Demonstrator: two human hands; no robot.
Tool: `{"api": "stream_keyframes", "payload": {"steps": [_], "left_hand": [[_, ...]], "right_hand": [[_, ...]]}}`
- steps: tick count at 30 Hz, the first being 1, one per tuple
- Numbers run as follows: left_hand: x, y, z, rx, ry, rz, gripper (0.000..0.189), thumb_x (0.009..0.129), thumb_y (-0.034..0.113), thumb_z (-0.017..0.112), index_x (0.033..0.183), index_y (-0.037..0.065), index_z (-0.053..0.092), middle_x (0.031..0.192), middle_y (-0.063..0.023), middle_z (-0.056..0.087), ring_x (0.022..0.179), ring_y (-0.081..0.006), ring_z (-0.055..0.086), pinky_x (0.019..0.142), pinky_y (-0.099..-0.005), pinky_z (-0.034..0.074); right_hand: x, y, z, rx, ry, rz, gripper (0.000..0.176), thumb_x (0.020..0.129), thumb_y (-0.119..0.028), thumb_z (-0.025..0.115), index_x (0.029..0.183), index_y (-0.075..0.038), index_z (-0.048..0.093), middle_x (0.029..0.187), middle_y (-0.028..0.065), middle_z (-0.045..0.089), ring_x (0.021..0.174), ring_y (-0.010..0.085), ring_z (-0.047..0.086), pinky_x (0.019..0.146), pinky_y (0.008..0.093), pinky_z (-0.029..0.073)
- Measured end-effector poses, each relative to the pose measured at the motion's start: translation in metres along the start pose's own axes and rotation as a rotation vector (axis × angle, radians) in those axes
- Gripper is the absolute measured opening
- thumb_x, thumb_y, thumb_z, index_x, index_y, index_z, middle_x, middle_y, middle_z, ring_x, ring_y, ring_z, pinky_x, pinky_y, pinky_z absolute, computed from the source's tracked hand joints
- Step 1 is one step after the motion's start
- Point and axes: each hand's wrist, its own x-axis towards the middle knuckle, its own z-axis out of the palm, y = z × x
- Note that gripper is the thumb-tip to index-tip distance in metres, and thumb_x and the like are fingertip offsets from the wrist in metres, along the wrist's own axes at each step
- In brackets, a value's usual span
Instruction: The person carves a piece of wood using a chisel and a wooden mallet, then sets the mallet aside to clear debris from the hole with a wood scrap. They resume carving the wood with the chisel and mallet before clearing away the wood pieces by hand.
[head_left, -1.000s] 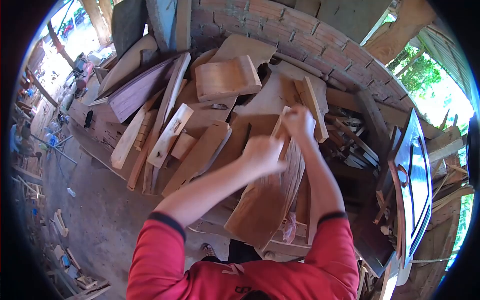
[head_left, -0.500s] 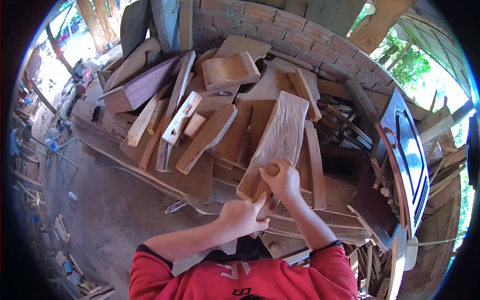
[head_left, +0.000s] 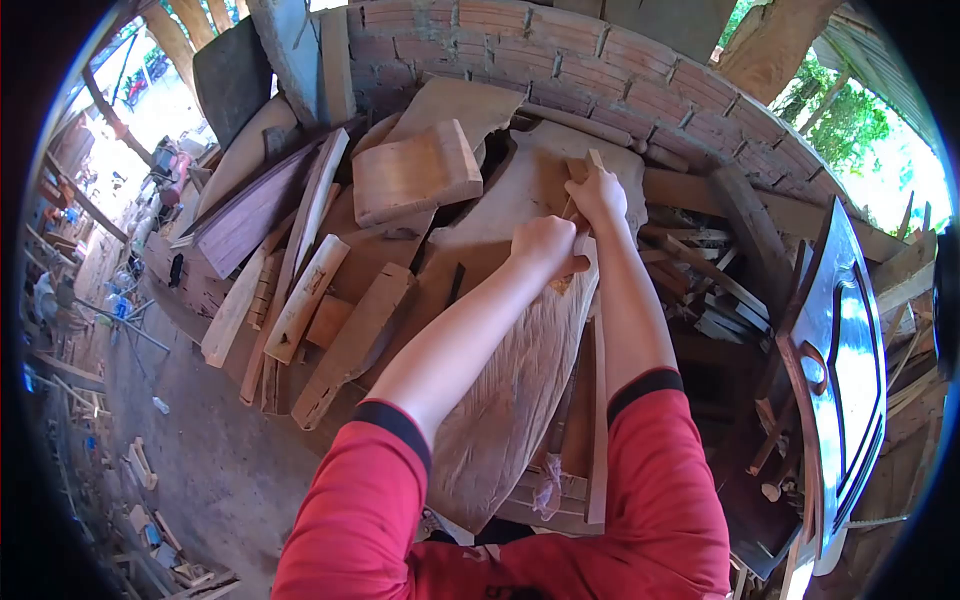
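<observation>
A long pale board (head_left: 500,395) with a rough, wavy-grained face slopes from the work surface toward my body. My left hand (head_left: 545,246) is closed round the near part of a brown wooden tool (head_left: 580,264) that looks like a hand plane. Beyond it, my right hand (head_left: 601,197) grips the tool's far part. Both arms are stretched forward, and the tool is near the board's far end. My fingers hide most of its body. A few light shavings (head_left: 561,287) show just below my left hand.
Left of the board lie a thick wood block (head_left: 415,180), a notched plank (head_left: 355,345) and several narrow offcuts (head_left: 307,300). A brick wall (head_left: 520,50) closes the back. On the right stands a dark glossy panel (head_left: 840,370) with a handle, near scrap wood (head_left: 715,270).
Both hands have moved forward along the board with the tool, from its near end to its far end. My arms are now extended, and the view has shifted as my body leans forward.
</observation>
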Motion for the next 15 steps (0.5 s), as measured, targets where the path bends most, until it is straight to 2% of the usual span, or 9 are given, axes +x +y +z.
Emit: {"api": "stream_keyframes", "payload": {"steps": [1, 3, 5, 6, 7, 8, 11, 15], "left_hand": [[-0.01, 0.004, -0.004, 0.005, -0.001, 0.002, 0.049, 0.064, 0.043, 0.069, 0.1, 0.01, 0.062, 0.079, -0.017, 0.064, 0.074, -0.0311, 0.064, 0.065, -0.0403, 0.051], [-0.05, 0.008, -0.011, -0.032, -0.006, -0.043, 0.052, 0.066, 0.043, 0.067, 0.109, 0.014, 0.06, 0.075, -0.0157, 0.064, 0.07, -0.0312, 0.064, 0.062, -0.0403, 0.052], [-0.11, 0.011, -0.017, 0.013, 0.015, -0.004, 0.051, 0.068, 0.043, 0.067, 0.102, 0.006, 0.062, 0.072, -0.0134, 0.064, 0.068, -0.0291, 0.065, 0.062, -0.0397, 0.052], [-0.147, 0.015, -0.018, -0.022, 0.049, 0.01, 0.056, 0.068, 0.044, 0.066, 0.109, 0.007, 0.059, 0.07, -0.014, 0.063, 0.066, -0.0294, 0.064, 0.06, -0.0394, 0.052], [-0.186, 0.018, -0.019, -0.057, 0.082, 0.026, 0.061, 0.069, 0.046, 0.064, 0.116, 0.007, 0.056, 0.068, -0.0146, 0.063, 0.063, -0.0297, 0.064, 0.057, -0.0391, 0.052], [-0.221, 0.02, -0.019, -0.062, 0.044, 0.03, 0.065, 0.07, 0.046, 0.064, 0.12, 0.008, 0.053, 0.065, -0.0146, 0.062, 0.06, -0.0301, 0.063, 0.055, -0.0393, 0.052], [-0.321, 0.022, -0.025, -0.075, -0.073, 0.026, 0.07, 0.07, 0.048, 0.063, 0.125, 0.008, 0.049, 0.06, -0.0138, 0.059, 0.053, -0.0303, 0.061, 0.05, -0.0395, 0.051], [-0.404, 0.015, -0.025, -0.129, -0.044, 0.064, 0.07, 0.069, 0.049, 0.064, 0.125, 0.009, 0.05, 0.058, -0.0135, 0.058, 0.052, -0.0299, 0.061, 0.049, -0.0397, 0.05]], "right_hand": [[-0.011, -0.003, -0.004, 0.005, 0.002, 0.002, 0.04, 0.07, -0.038, 0.064, 0.096, -0.007, 0.064, 0.104, 0.0172, 0.059, 0.096, 0.0315, 0.059, 0.083, 0.0404, 0.047], [-0.048, -0.007, -0.01, 0.058, 0.052, -0.133, 0.04, 0.07, -0.037, 0.064, 0.096, -0.007, 0.061, 0.107, 0.0163, 0.056, 0.097, 0.0316, 0.058, 0.083, 0.0405, 0.047], [-0.106, -0.014, -0.012, 0.084, 0.07, -0.147, 0.038, 0.069, -0.034, 0.065, 0.094, -0.007, 0.061, 0.106, 0.0154, 0.056, 0.096, 0.0324, 0.058, 0.082, 0.0407, 0.047], [-0.141, -0.016, -0.014, 0.085, 0.08, -0.202, 0.037, 0.069, -0.033, 0.066, 0.094, -0.007, 0.061, 0.106, 0.015, 0.056, 0.096, 0.0323, 0.058, 0.081, 0.0412, 0.048], [-0.179, -0.022, -0.02, 0.09, -0.026, -0.183, 0.036, 0.069, -0.033, 0.067, 0.093, -0.007, 0.061, 0.105, 0.0149, 0.057, 0.095, 0.0319, 0.059, 0.079, 0.0416, 0.048], [-0.212, -0.017, -0.008, 0.107, 0.061, -0.27, 0.035, 0.069, -0.033, 0.068, 0.091, -0.007, 0.061, 0.102, 0.0142, 0.058, 0.091, 0.0315, 0.06, 0.077, 0.0417, 0.049], [-0.322, -0.034, -0.012, 0.089, -0.024, -0.237, 0.034, 0.069, -0.033, 0.068, 0.087, -0.005, 0.059, 0.097, 0.0142, 0.058, 0.083, 0.032, 0.061, 0.071, 0.042, 0.05], [-0.407, -0.049, 0.0, 0.085, -0.043, -0.238, 0.031, 0.072, -0.035, 0.066, 0.085, -0.008, 0.058, 0.09, 0.0126, 0.058, 0.08, 0.0329, 0.06, 0.069, 0.0415, 0.049]]}}
